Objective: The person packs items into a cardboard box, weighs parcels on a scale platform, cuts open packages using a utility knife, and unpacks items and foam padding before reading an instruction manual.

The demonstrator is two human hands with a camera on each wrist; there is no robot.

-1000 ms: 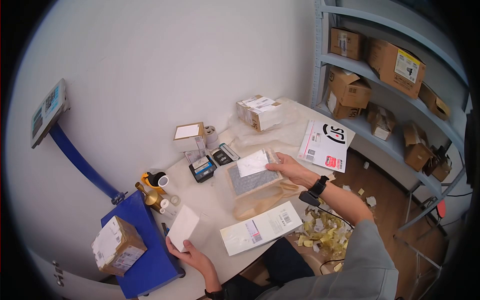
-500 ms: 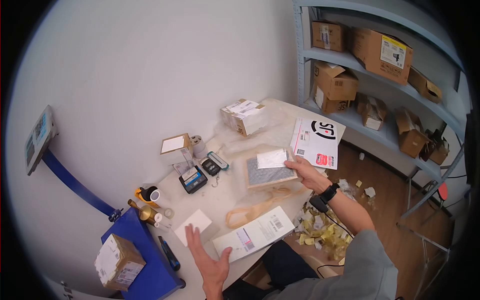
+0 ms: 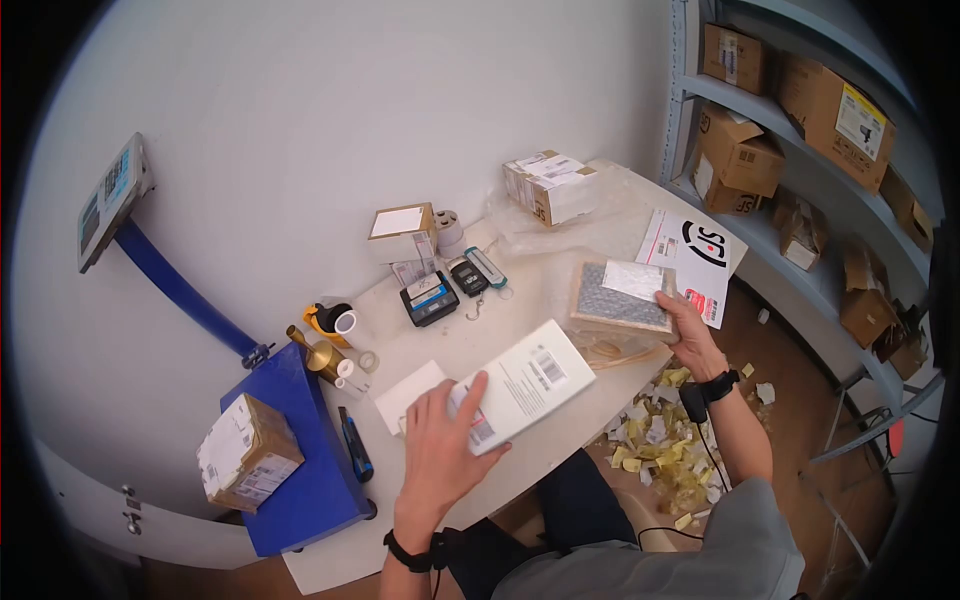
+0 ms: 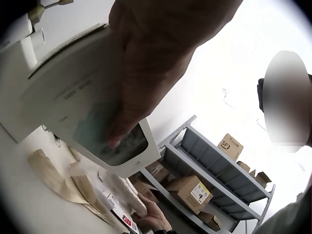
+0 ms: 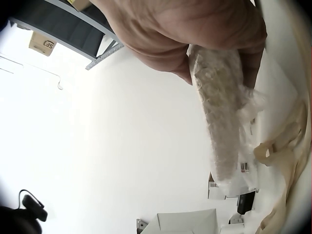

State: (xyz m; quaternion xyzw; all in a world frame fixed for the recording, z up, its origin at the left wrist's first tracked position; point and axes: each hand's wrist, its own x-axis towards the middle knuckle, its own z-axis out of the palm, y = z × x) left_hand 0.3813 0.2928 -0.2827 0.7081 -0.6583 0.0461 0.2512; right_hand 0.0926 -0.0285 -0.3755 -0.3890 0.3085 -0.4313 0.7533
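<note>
My left hand (image 3: 440, 450) grips the near end of a long white box (image 3: 535, 385), which carries a barcode label. In the left wrist view the white box (image 4: 73, 102) shows a dark window in its end, with a finger lying along its face. A smaller plain white box (image 3: 408, 392) lies just behind, partly covered by the long one. My right hand (image 3: 692, 335) pinches a flat bubble-wrapped package (image 3: 625, 305) by its right edge, thumb on the white slip on top. Seen from the right wrist, the wrapped package (image 5: 217, 117) stands edge-on between thumb and fingers.
A tan paper strip (image 3: 610, 350) lies under the package. Behind are a printed white envelope (image 3: 690, 255), a taped carton (image 3: 550, 188), a black label device (image 3: 430, 298) and tape rolls (image 3: 350, 375). A blue scale (image 3: 310, 440) bears another carton (image 3: 248, 452); a cutter (image 3: 355, 445) lies beside it.
My left hand has let go of the small white box, moved right and taken hold of the long white box, which has shifted. The right hand has carried the wrapped package rightward.
</note>
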